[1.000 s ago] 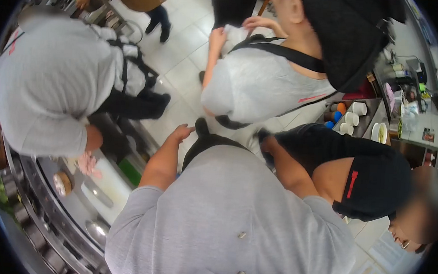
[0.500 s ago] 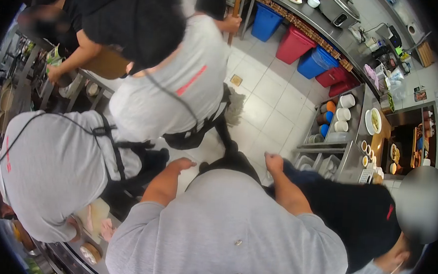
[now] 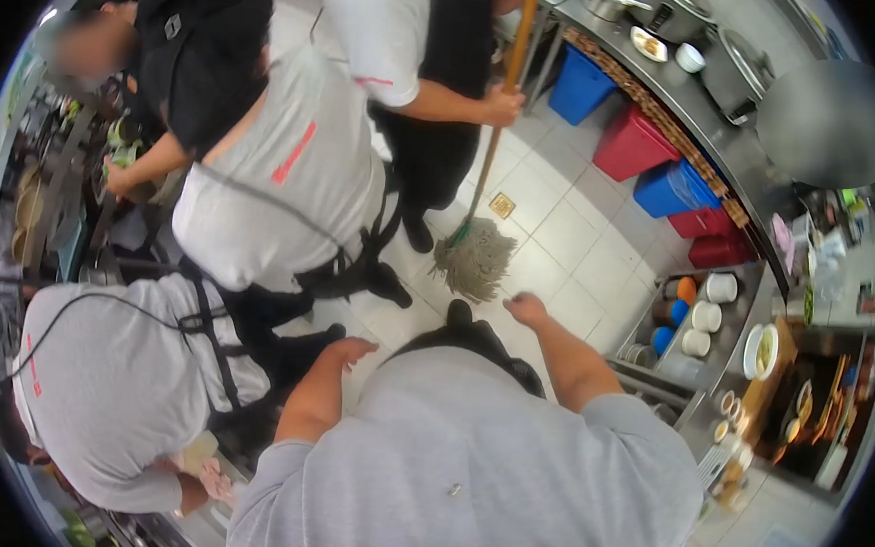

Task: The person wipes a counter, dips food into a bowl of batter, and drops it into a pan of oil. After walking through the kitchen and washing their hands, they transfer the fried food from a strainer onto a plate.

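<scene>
My left hand (image 3: 353, 352) hangs at my left side with its fingers loosely stretched and apart, holding nothing. My right hand (image 3: 525, 309) is out in front of my right side, its fingers curled into a loose fist with nothing showing in them. Neither hand touches an object. A grey string mop (image 3: 473, 261) rests on the tiled floor just ahead of my right hand. Another person's hand (image 3: 503, 105) grips its wooden handle (image 3: 513, 63).
Two people in grey shirts (image 3: 100, 383) stand at the left along the counters. Blue bins (image 3: 581, 87) and red bins (image 3: 634, 145) sit under the steel counter. Stacked white cups (image 3: 705, 315) fill a shelf at right. White tiles (image 3: 571, 217) cover the floor.
My view has moved forward. The mop and the person holding it show more fully now. The person in black beside my right arm has left that spot. My right hand remains curled.
</scene>
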{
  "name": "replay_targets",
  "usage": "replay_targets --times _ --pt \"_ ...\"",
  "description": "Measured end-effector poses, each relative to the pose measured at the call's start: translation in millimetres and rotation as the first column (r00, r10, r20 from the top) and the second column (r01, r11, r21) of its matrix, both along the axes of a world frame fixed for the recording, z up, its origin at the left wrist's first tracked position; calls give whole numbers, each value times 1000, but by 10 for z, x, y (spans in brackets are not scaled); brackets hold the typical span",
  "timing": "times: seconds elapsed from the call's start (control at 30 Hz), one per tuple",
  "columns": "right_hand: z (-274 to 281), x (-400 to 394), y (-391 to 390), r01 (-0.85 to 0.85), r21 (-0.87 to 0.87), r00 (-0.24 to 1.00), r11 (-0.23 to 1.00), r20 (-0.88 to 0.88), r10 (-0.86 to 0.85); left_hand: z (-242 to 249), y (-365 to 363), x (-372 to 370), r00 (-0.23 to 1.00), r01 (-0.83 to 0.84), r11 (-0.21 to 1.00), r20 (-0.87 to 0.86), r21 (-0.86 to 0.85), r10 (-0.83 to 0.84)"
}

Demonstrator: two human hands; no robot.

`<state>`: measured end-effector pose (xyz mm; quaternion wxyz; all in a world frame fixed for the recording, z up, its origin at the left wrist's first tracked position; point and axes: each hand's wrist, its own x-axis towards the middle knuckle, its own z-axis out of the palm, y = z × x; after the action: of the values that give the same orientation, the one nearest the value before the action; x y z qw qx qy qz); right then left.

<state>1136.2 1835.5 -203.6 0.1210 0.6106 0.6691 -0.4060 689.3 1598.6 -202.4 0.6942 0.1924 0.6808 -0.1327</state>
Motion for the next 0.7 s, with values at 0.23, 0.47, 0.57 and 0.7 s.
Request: replay_targets --times 0.23,0.47,0.57,0.7 --pt "-185 -1249 1480 -246 74 952 966 -167 256 371 374 124 970 -181 939 -107 293 220" --pt "493 -2513 1804 -263 -336 929 904 -342 142 -36 576 -105 905 -404 838 24 368 426" --pt "359 -3014 1956 -463 -388 880 797 -305 364 140 845 -382 915 -376 833 19 406 404" --pt "401 -3687 2121 -452 -499 885 739 -353 303 -107 1311 -1251 915 -396 879 32 267 403"
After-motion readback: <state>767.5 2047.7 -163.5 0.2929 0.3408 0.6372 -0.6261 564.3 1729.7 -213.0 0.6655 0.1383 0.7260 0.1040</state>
